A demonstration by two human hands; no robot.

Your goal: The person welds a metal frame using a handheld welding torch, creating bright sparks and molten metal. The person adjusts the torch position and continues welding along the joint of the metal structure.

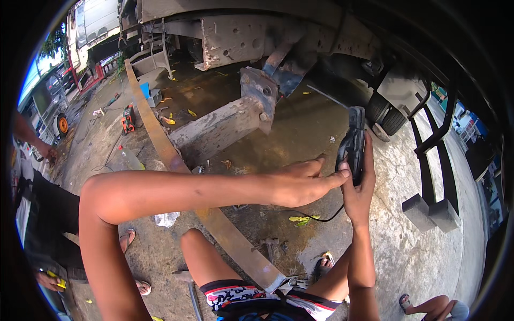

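My right hand (pixel 357 195) is wrapped around a black welding electrode holder (pixel 352 144), raised upright at the right of centre. From its top a thin grey rod (pixel 327 96) slants up and to the left. My left hand (pixel 300 184) reaches across from the left, palm down, its forearm level. The left thumb stretches out to the holder's near side, beside my right hand, and the other fingers are loosely bent and apart from it. A black cable (pixel 329 218) runs down from near my right hand toward the ground.
A rusty steel beam (pixel 235 243) lies diagonally between my legs. Beyond it are a thick metal channel (pixel 219 131) with a bolted plate and the truck frame (pixel 235 40) overhead. An orange machine (pixel 128 119) and a plastic bottle (pixel 131 158) lie left. Other people stand left and crouch lower right.
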